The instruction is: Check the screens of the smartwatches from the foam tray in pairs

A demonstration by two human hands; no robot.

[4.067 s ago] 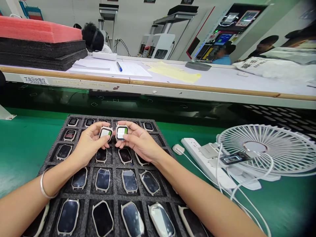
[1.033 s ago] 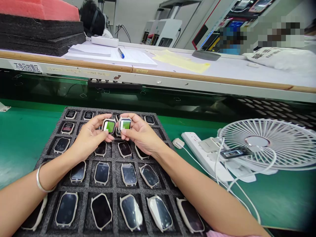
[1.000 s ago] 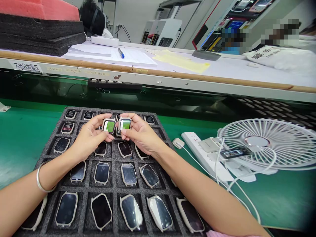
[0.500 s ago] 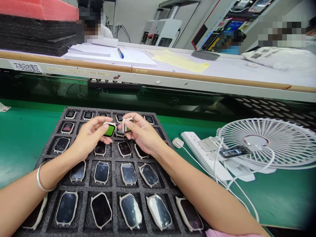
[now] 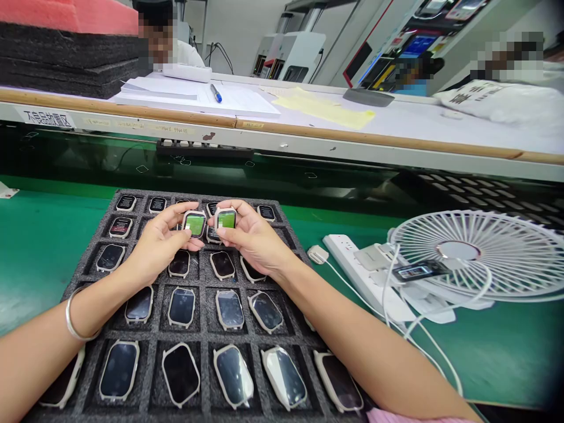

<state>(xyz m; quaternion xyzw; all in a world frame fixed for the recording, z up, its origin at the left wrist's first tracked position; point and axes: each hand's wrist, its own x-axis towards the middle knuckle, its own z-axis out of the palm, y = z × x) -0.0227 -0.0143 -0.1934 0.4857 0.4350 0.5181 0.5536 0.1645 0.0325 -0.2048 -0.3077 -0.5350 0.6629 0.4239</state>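
My left hand grips one smartwatch by its edges, thumb at the lower corner; its screen glows green. In my right hand is a second smartwatch, also lit green, with the thumb along its lower edge. The two watches are side by side, a small gap between them, above a dark foam tray. Strapless watches with pale cases lie in the tray's compartments, among them a dark-screened watch near the front. Several in the back rows, like one watch, show text. My hands hide some compartments.
Right of the tray are a white power strip, a white fan and loose cables. A raised shelf crosses behind, bearing papers, a pen and stacked foam. Other people sit beyond it.
The right-hand watch has turned so its green screen faces me more. The left-hand watch has tilted up slightly, and my left thumb has slid down to its lower corner.
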